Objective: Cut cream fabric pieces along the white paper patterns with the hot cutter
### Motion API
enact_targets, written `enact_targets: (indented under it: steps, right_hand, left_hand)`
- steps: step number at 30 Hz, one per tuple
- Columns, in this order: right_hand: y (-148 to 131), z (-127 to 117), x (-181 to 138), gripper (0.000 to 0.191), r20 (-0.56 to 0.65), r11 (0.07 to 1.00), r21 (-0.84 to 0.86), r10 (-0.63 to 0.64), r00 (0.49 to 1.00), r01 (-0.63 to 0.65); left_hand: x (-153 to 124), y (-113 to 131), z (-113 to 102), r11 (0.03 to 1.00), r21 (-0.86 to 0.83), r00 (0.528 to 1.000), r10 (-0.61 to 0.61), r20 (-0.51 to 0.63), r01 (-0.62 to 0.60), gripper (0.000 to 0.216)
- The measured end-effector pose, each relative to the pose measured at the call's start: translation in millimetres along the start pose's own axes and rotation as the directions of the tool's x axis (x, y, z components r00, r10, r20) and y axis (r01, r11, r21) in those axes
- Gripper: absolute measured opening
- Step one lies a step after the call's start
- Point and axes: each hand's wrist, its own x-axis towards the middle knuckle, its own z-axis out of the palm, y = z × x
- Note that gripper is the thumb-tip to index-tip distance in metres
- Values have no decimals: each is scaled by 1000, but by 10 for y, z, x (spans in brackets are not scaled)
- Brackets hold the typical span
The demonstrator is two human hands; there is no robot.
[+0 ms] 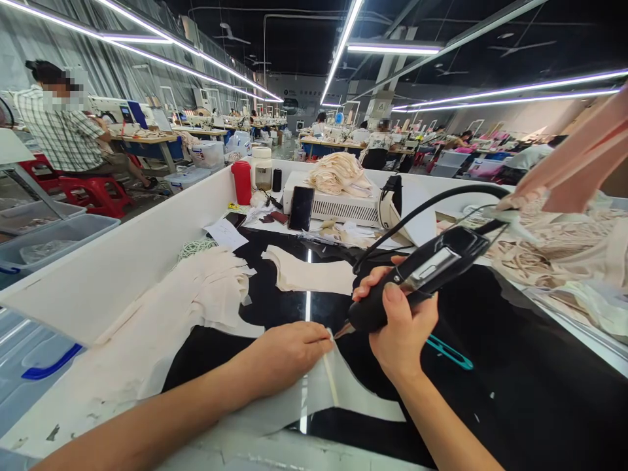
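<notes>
My right hand (405,327) is wrapped round a black corded hand tool (417,278) with a silver plate on its side. The tool's narrow metal tip points down and left, close to the fabric edge by my left fingertips; whether it touches cannot be made out. My left hand (294,353) is closed, pinching the top edge of a thin whitish fabric piece (356,386) with a cream strip (330,379) along it. The fabric lies on the glossy black work surface (490,412). Right of my right hand lies a teal slotted tool (450,353).
Cut cream fabric pieces (314,271) lie ahead, with a larger fabric pile (196,288) at left. Behind stand a phone (301,208), a red cup (241,183) and a white box (324,208) under folded fabric. White boards (147,255) edge the table. A person (63,131) sits at left.
</notes>
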Motion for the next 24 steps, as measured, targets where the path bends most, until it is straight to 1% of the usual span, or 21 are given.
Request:
enact_targets:
  steps: [3, 6, 10, 12, 19, 22, 24]
  right_hand:
    - [3, 0, -3, 30, 14, 1000, -8, 4, 1000, -4]
    - [-26, 3, -4, 28, 17, 1000, -4, 12, 1000, -12]
    - [-93, 4, -21, 36, -48, 1000, 12, 12, 999, -11]
    - [-113, -5, -37, 39, -59, 1000, 11, 12, 998, -11]
    - [-89, -40, -86, 32, -16, 999, -37, 12, 1000, -12]
    - [-116, -45, -70, 31, -14, 999, -34, 20, 1000, -21]
    - [-156, -53, -55, 33, -39, 1000, -19, 7, 999, -8]
  left_hand:
    - [7, 12, -22, 1000, -7, 1000, -6, 13, 6, 29]
    - [2, 18, -29, 1000, -7, 1000, 1, -3, -1, 30]
    - [-8, 8, -20, 1000, -2, 1000, 2, -5, -2, 29]
    - [-10, 6, -22, 1000, 5, 1000, 4, -10, -4, 28]
    - [-19, 4, -37, 1000, 7, 1000, 7, -19, -6, 29]
    - [-18, -34, -22, 999, 33, 998, 40, -41, -39, 29]
    - [-9, -56, -22, 993, 62, 991, 106, -80, -101, 28]
